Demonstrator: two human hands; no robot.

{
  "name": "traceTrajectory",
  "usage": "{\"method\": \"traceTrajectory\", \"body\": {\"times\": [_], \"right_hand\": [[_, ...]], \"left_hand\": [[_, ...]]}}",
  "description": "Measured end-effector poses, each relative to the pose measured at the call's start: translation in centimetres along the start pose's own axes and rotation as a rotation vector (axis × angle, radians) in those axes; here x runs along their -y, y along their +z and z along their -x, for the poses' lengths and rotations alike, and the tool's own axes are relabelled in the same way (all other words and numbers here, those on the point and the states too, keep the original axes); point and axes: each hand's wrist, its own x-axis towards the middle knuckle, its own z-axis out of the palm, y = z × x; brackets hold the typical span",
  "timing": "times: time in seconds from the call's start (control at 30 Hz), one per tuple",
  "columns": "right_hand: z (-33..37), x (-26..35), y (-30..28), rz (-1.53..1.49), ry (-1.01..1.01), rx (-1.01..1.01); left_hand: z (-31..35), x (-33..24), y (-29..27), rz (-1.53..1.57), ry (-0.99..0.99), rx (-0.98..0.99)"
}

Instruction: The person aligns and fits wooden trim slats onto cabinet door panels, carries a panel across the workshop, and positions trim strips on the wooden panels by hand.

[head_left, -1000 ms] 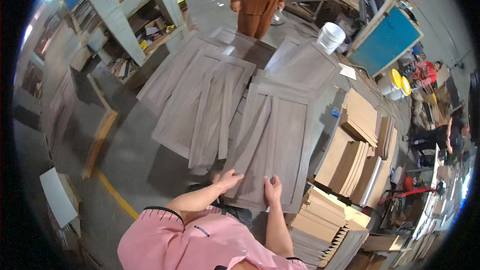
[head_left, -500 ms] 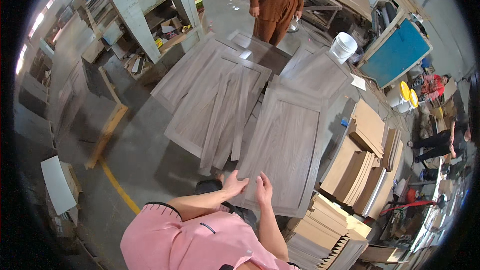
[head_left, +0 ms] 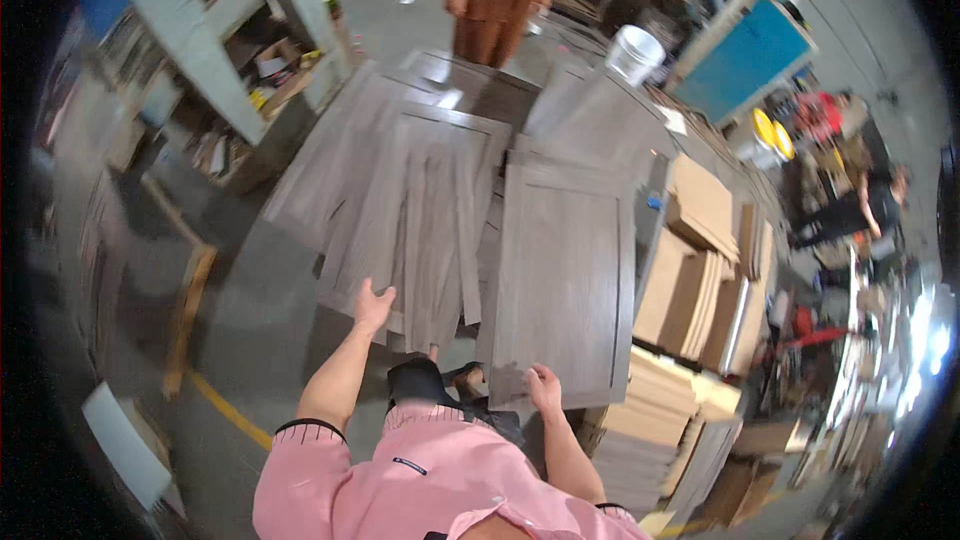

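My left hand (head_left: 374, 307) is over the near edge of a grey-brown wood-grain panel (head_left: 367, 230), thumb and fingers apart. I cannot make out whether it touches the panel. Long narrow wooden strips (head_left: 436, 240) lie on that panel, just right of the hand. My right hand (head_left: 545, 389) hovers over or rests on the near end of a framed wood-grain door panel (head_left: 562, 285); its fingers look loosely spread and hold nothing visible. More such panels (head_left: 590, 125) lie behind these two, partly overlapping.
A person in brown clothes (head_left: 497, 0) stands beyond the panels. Stacked tan boards (head_left: 690, 290) are at the right, with a white bucket (head_left: 635, 53) and a blue-faced board (head_left: 745, 60) farther back. A wooden-edged board (head_left: 190, 310) stands at the left.
My hands have moved apart: the left has gone left and forward to the left panel's edge, the right slightly right and toward me. The whole view has shifted.
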Motion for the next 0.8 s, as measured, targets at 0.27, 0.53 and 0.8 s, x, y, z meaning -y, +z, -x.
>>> {"method": "traceTrajectory", "body": {"times": [0.27,0.53,0.8], "right_hand": [[5.8,0.0,2.7,-0.163,0.18,-0.126],[8.7,-2.7,-2.9,-0.117,0.242,-0.337],[1.3,-8.2,-14.4,0.262,0.173,-0.631]], "left_hand": [[2.9,0.4,3.6,-0.301,0.492,0.104],[11.1,4.0,13.9,-0.314,-0.025,1.108],[15.4,3.1,18.4,-0.374,-0.412,1.105]]}}
